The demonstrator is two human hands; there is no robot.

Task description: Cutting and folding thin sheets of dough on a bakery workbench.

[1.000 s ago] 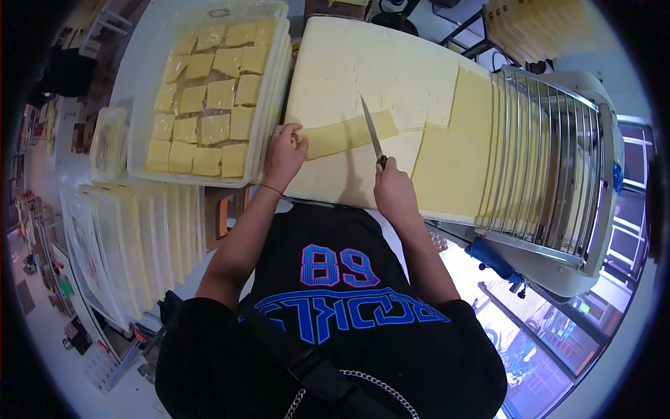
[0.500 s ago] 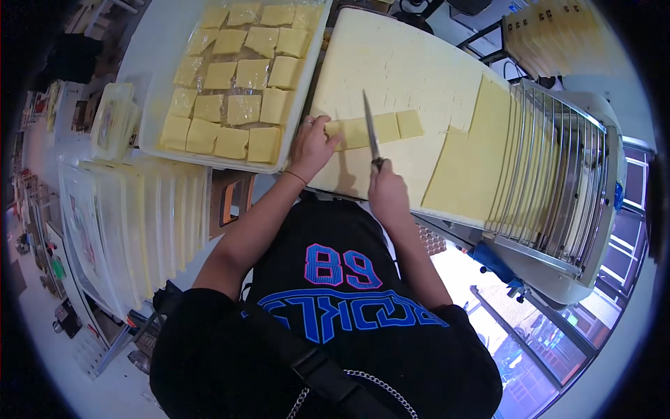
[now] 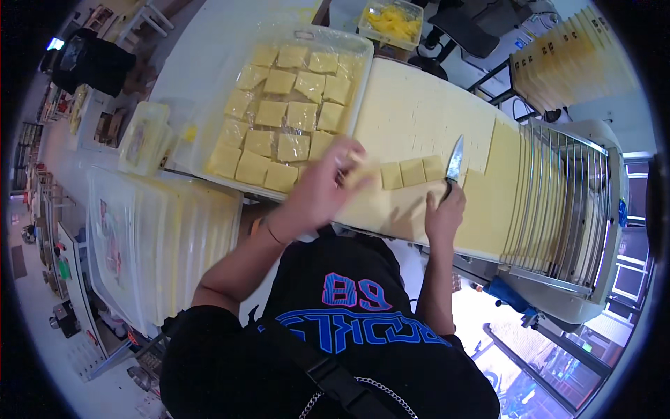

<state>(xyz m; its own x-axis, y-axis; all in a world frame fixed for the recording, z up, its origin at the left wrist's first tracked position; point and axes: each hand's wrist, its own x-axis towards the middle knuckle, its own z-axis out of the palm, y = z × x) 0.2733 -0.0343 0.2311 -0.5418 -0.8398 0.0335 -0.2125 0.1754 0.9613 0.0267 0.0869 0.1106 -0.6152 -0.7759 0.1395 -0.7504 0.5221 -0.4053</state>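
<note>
My right hand (image 3: 445, 213) grips the handle of a knife (image 3: 455, 159), its blade pointing away from me just right of a short row of cut dough squares (image 3: 412, 172). The squares lie on a pale board (image 3: 412, 98). My left hand (image 3: 321, 185) is raised over the near right corner of a plastic tray (image 3: 361, 91), left of the row. Motion smears its fingers, and a blurred yellowish patch shows beside them. Inside the tray are many yellow dough squares (image 3: 287, 113) under clear film.
A wide dough sheet (image 3: 499, 188) runs from the board to a machine with a metal bar guard (image 3: 565, 202) at right. Stacked plastic containers (image 3: 167, 237) stand at left. A tub of yellow pieces (image 3: 392, 22) sits behind the board, and stacked trays (image 3: 569, 56) stand far right.
My left hand has left the dough strip and risen near the tray. The knife has moved right, to the row's right end. The whole view has shifted, showing the tub at the back.
</note>
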